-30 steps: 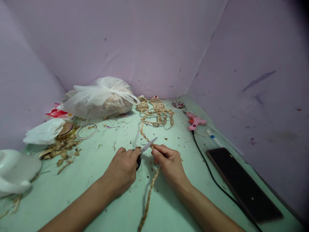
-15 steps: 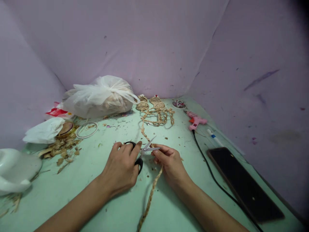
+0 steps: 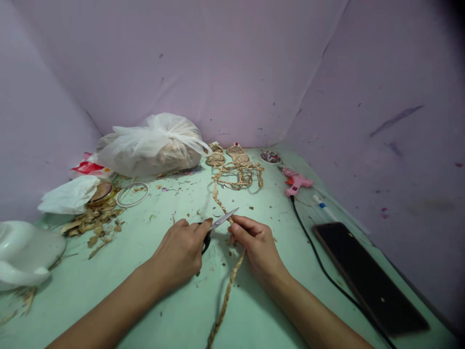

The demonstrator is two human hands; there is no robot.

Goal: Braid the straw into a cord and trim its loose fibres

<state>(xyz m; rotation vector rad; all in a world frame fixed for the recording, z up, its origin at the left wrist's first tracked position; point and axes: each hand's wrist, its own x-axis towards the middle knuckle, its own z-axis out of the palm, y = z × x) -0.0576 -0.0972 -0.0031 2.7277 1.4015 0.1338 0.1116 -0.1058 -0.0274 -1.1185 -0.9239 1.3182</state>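
Observation:
My left hand (image 3: 184,247) is closed round the black handles of a pair of scissors (image 3: 222,221). The blades are together and point up to the right, lying over a braided straw cord (image 3: 229,294). My right hand (image 3: 257,241) pinches the cord between thumb and fingers, close to the blades. From there one length runs toward me to the bottom of the view. The other runs away to a loose, tangled coil (image 3: 240,175) of the same straw. Whether the cord is cut through at the blades I cannot tell.
A knotted white plastic bag (image 3: 152,150) stands at the back left, near a white ring (image 3: 132,195) and straw scraps (image 3: 92,219). Woven straw pieces (image 3: 216,159) lie behind the coil. To the right are a pink glue gun (image 3: 298,182), a marker (image 3: 324,207) and a phone (image 3: 370,278).
The scissor blades, spread apart before, have come together across the cord as my left hand closed. My right hand keeps its pinch in nearly the same spot.

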